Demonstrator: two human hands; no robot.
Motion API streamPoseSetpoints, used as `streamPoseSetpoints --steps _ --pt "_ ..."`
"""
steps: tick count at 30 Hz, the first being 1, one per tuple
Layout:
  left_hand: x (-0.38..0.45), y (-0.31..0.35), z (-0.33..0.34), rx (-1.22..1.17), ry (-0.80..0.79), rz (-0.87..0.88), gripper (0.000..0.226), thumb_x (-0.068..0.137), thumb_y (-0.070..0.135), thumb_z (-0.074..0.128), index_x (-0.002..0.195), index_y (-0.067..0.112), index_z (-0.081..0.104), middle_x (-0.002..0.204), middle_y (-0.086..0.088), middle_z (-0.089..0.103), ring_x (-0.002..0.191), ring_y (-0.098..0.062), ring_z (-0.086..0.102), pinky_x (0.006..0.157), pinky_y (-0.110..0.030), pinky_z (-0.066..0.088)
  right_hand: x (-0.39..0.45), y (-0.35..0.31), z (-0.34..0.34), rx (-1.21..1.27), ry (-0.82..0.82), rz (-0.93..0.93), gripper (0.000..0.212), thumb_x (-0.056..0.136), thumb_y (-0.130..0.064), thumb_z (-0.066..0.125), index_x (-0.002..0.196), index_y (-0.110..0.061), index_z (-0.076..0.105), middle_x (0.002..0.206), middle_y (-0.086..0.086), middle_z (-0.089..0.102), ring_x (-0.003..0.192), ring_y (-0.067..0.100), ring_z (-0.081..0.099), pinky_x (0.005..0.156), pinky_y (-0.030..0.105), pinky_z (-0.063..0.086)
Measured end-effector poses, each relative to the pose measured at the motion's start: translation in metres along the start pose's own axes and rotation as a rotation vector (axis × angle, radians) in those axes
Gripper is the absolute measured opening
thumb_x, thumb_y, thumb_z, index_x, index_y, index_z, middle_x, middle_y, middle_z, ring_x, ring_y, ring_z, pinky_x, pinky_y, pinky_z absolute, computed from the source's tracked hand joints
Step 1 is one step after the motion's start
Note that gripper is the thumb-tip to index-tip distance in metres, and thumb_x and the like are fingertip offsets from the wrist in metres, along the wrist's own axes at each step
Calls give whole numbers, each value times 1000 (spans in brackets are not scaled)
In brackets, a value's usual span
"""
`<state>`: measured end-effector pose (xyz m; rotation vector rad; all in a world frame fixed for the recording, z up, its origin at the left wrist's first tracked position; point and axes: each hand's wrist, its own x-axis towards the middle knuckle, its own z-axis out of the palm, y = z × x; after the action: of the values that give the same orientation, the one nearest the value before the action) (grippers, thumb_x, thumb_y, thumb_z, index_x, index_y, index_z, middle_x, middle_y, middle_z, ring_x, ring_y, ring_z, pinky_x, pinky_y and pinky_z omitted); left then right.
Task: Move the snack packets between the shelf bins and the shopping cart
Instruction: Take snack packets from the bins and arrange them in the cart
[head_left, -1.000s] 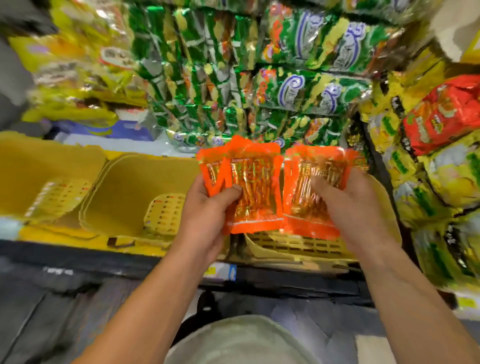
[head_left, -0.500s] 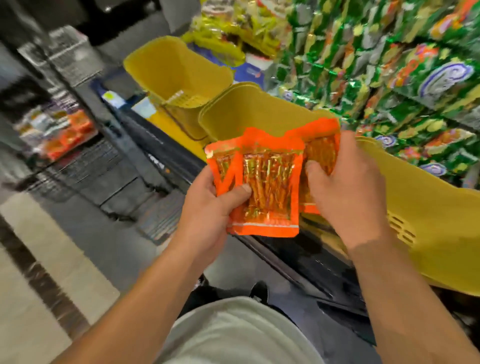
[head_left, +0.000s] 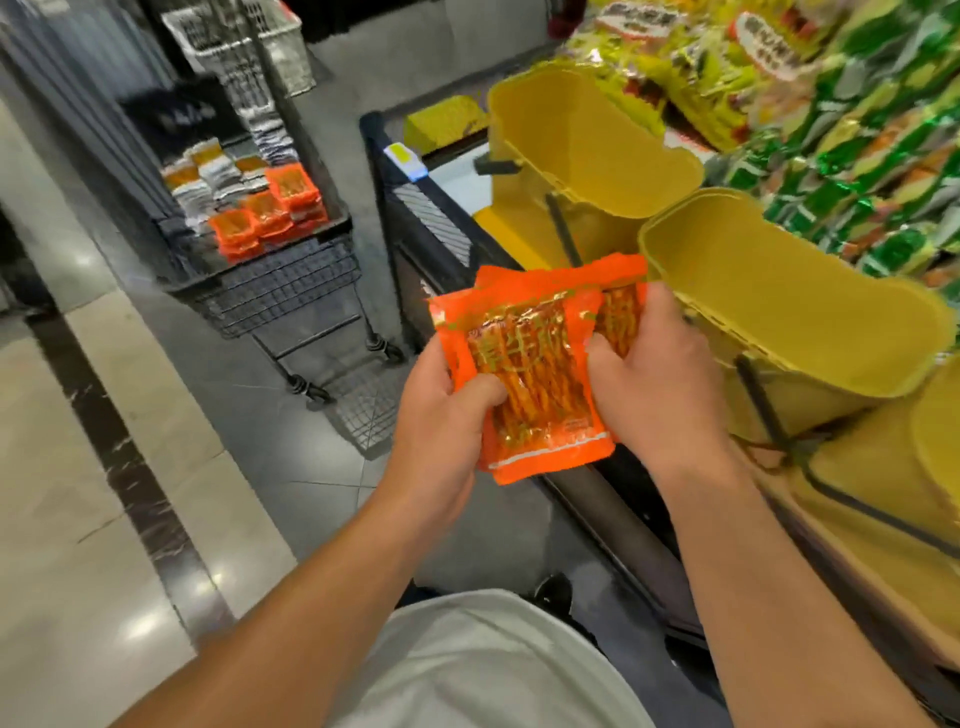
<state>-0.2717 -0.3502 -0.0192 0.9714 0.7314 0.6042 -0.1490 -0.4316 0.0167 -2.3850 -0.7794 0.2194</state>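
I hold a small stack of orange snack packets (head_left: 535, 364) in front of my chest with both hands. My left hand (head_left: 441, 431) grips the stack's lower left edge, thumb on the front. My right hand (head_left: 654, 384) grips its right side, fingers curled round the rear packets. The black wire shopping cart (head_left: 280, 286) stands down the aisle to the left, with more orange packets (head_left: 265, 213) and white ones lying in it. Two yellow shelf bins (head_left: 779, 291) (head_left: 587, 140) sit to the right of the stack.
Green and yellow snack bags (head_left: 857, 130) fill the shelves on the right. A dark shelf edge with a price tag (head_left: 405, 156) runs between the bins and the aisle. A white wire basket (head_left: 244, 41) stands beyond the cart. Polished tile floor lies to the left.
My view has swung left from the shelf toward the aisle, so the cart is now in sight. The fanned packets have been gathered into one overlapping stack between my hands.
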Motion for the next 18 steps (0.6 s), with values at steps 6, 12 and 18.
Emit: streamPoseSetpoints --steps 6,12,18 --pt "12 16 -93 70 75 -97 30 92 1 62 113 22 62 104 1 75 99 -19 71 94 -48 56 -7 -66 77 -16 -105 -64 17 93 -24 58 105 -22 45 94 0 59 98 34 61 79 42 44" --pt "25 38 -167 55 94 -221 32 87 -3 68 114 12 62 105 -7 75 96 -24 72 84 -41 60 2 -115 128 -63 -235 -182 18 95 -25 59 105 -21 44 92 1 58 96 35 62 73 39 38" --pt "46 57 -209 -163 329 -222 26 88 -7 55 103 12 66 94 -9 75 90 -28 73 80 -47 60 23 -157 177 -127 -335 -323 22 94 -28 58 101 -26 38 92 -3 55 94 34 62 72 41 39"
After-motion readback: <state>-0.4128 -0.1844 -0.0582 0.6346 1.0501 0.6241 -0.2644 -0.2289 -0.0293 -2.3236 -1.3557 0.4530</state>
